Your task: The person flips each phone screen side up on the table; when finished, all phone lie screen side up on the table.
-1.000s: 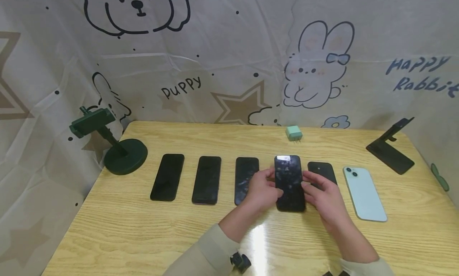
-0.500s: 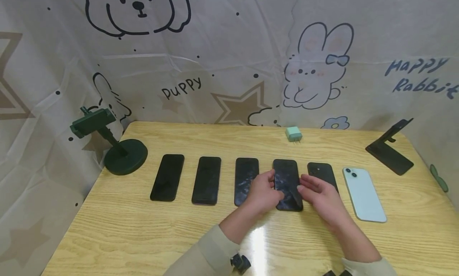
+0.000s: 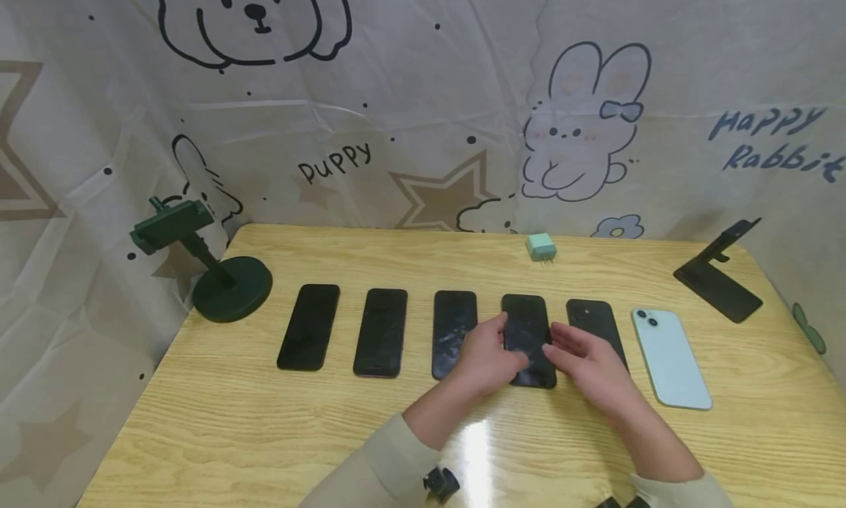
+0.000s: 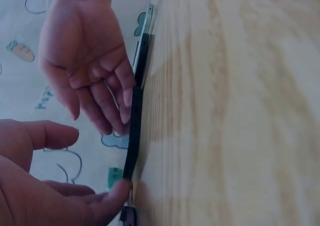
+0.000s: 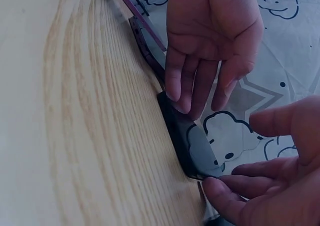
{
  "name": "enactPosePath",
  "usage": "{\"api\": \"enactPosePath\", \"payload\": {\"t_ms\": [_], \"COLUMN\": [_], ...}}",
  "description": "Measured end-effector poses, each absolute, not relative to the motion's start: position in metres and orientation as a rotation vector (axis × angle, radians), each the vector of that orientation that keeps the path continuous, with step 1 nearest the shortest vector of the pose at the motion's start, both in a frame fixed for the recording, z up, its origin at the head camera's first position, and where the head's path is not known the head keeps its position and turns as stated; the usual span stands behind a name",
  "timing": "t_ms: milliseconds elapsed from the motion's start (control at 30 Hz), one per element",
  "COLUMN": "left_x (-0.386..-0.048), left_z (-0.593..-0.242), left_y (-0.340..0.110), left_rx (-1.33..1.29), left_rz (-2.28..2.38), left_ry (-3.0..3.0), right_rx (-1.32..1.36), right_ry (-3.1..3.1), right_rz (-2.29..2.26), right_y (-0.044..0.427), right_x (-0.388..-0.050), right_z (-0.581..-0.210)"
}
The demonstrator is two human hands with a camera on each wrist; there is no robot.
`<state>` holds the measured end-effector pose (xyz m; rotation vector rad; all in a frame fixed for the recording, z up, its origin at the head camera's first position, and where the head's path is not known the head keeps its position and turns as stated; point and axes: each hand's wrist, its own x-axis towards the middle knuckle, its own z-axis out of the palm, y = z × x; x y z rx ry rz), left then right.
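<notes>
Two bare hands meet right of centre in the head view, one on each side of a black phone (image 3: 526, 324) that lies dark face up on a pale wood table (image 3: 264, 434). The left hand (image 3: 487, 357), on the phone's left, has its thumb spread away from its fingers; in the left wrist view, at lower left, a fingertip touches the phone's edge. The right hand (image 3: 595, 368), on the other side, is likewise spread, its fingers loosely extended with a fingertip at the opposite edge; neither hand pinches the phone. To the left in the same row lie three dark phones: the leftmost phone (image 3: 308, 327), the second phone (image 3: 381, 332) and the third phone (image 3: 453, 313), partly hidden by the left hand. Rightward come a black phone with cameras up (image 3: 593, 318), partly behind the right hand, and a pale mint phone (image 3: 673, 361). A dark green stand (image 3: 231, 291) is at left, a mint plug (image 3: 541, 247) near the table's back edge, a black stand (image 3: 717, 288) at right. Behind hangs a cartoon-printed cloth (image 3: 423, 75).
</notes>
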<state>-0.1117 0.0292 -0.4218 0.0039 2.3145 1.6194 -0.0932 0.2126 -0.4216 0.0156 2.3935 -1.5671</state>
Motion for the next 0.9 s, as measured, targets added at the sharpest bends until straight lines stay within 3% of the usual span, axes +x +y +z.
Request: {"api": "enactPosePath", "payload": {"t_ms": [400, 667, 900], "left_x": [-0.114, -0.112, -0.113], "left_z": [-0.409, -0.403, -0.405], "left_y": [0.049, 0.091, 0.117], "left_rx": [0.12, 0.016, -0.095], "left_rz": [1.644, 1.594, 1.581], "left_ry": [2.344, 2.225, 2.201], "right_rx": [0.05, 0.105, 0.072], "right_ry": [2.68, 2.744, 2.676], "right_rz": [-1.385, -1.237, -1.378], "right_y": [0.263, 0.29, 0.296], "right_x": [-0.09, -0.089, -0.09], "right_z": [-0.417, -0.422, -0.424]}}
